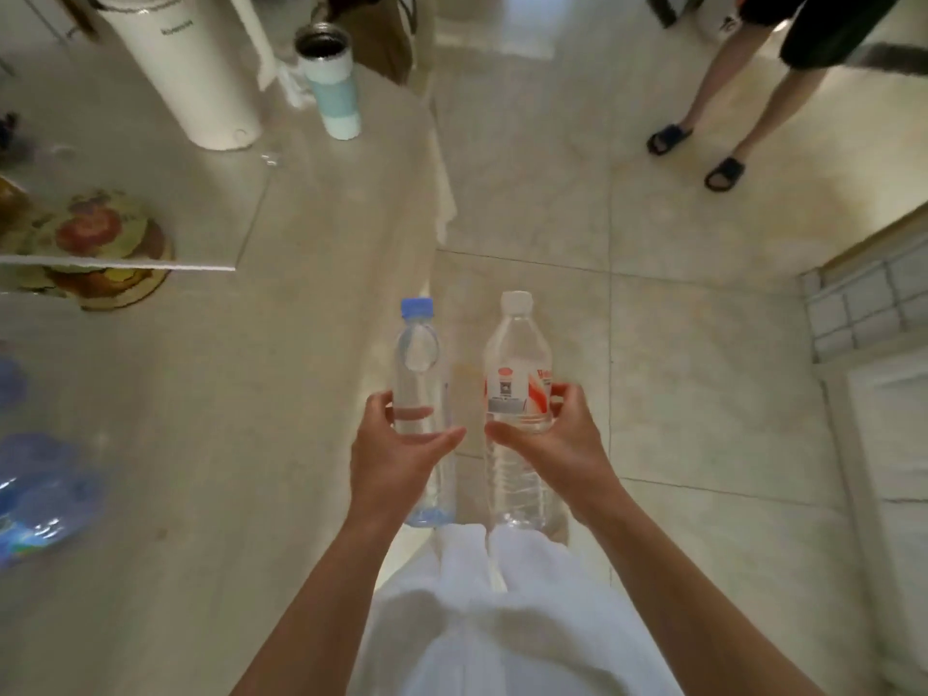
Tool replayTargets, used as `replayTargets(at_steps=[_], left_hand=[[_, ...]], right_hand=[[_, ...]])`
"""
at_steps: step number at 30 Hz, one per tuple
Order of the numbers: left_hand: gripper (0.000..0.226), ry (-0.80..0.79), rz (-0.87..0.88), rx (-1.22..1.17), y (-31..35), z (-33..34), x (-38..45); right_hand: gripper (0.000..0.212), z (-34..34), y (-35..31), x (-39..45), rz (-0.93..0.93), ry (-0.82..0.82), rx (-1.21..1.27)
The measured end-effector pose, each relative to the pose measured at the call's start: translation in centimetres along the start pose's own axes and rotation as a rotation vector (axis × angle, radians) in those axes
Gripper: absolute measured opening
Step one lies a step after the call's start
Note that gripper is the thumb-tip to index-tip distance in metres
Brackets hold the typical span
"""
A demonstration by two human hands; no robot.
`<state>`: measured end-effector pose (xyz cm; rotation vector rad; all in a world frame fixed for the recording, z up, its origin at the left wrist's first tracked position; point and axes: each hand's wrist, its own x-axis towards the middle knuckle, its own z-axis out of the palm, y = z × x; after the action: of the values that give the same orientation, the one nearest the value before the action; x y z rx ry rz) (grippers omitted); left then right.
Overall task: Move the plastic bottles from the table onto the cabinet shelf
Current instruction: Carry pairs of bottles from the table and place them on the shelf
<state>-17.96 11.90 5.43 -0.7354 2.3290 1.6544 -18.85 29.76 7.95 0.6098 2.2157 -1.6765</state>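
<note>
My left hand grips a clear plastic bottle with a blue cap around its middle. In my right hand is a second clear bottle with a white cap and a red-and-white label. Both bottles stand upright, side by side, in the air over the floor just past the table's right edge. The table is a pale, marble-like top filling the left half of the view. No cabinet shelf can be identified with certainty.
On the table stand a tall white cylinder, a white and light-blue tumbler, a fruit-patterned plate and blurred blue plastic. Another person's legs in black sandals are at the upper right. A white cabinet lies at the right.
</note>
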Motion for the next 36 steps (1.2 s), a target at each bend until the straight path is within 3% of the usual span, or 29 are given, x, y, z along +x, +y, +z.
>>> replayTargets(at_steps=[9,18,27,36], left_hand=[[0.077,-0.362,0.230,0.170,4.8,13.9,-4.9],[0.077,-0.656,0.317,0.301,6.2,30.0,-13.4],[0.077,-0.861,0.360,0.415,8.0,42.4,-18.2],[0.073,-1.027,0.495,0.536,13.2,56.9,-18.3]], right_hand=[[0.070,-13.6,6.8,-4.3,0.098,0.349,0.168],[0.073,-27.2,15.1,-9.6,0.199,0.617,0.243],[0.074,-37.1,19.8,-12.5,0.350,0.899,0.326],[0.076,-46.7,21.5,-8.6,0.455,1.071,0.424]])
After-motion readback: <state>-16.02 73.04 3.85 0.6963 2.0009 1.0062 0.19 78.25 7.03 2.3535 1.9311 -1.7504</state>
